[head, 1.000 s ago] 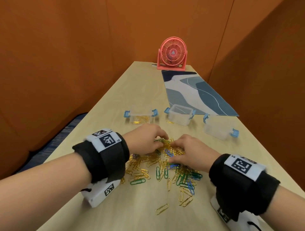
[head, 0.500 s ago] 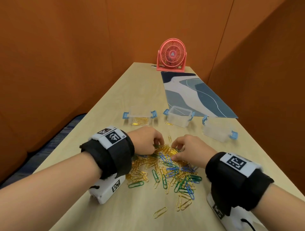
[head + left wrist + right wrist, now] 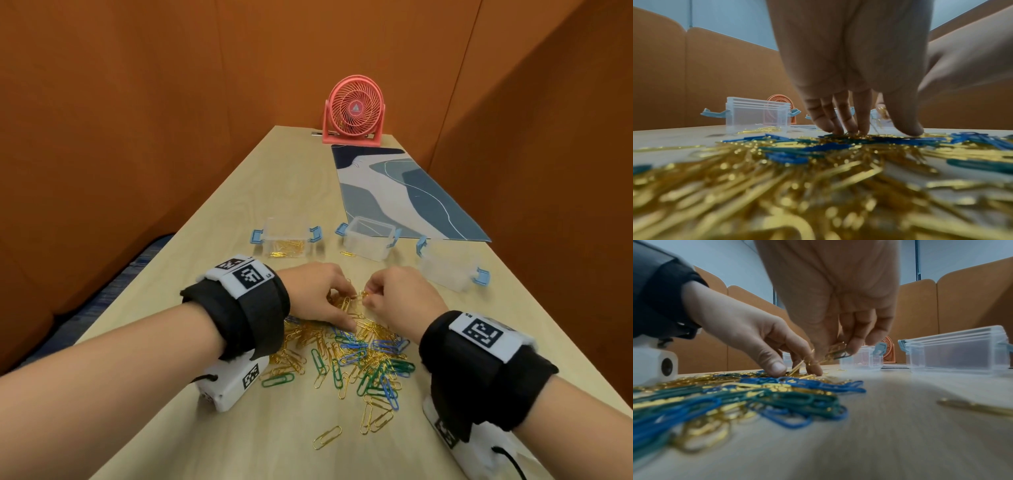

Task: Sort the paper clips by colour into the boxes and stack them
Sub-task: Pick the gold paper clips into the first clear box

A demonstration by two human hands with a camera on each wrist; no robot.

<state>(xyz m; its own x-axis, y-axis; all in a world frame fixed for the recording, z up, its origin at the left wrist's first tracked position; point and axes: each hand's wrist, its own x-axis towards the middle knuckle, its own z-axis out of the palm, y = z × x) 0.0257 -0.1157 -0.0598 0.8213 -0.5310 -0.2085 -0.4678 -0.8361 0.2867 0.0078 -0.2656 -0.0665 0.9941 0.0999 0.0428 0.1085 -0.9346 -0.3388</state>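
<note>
Left hand (image 3: 318, 294): in the head view, the fingertips are hidden under the knuckles.
Right hand (image 3: 400, 301): whether the pinched clips are all gold is unclear.
Heap of gold, blue and green wire paper clips (image 3: 818, 186): the near part is blurred in both wrist views.
Clear plastic box with blue latches on the right (image 3: 448, 270): contents cannot be made out.
Forearms: cut off by the bottom edge in the head view.

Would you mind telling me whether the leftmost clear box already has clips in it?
Yes, partly filled: the leftmost box stands open, no lid on, with gold clips across its floor. No other colour shows inside.
</note>
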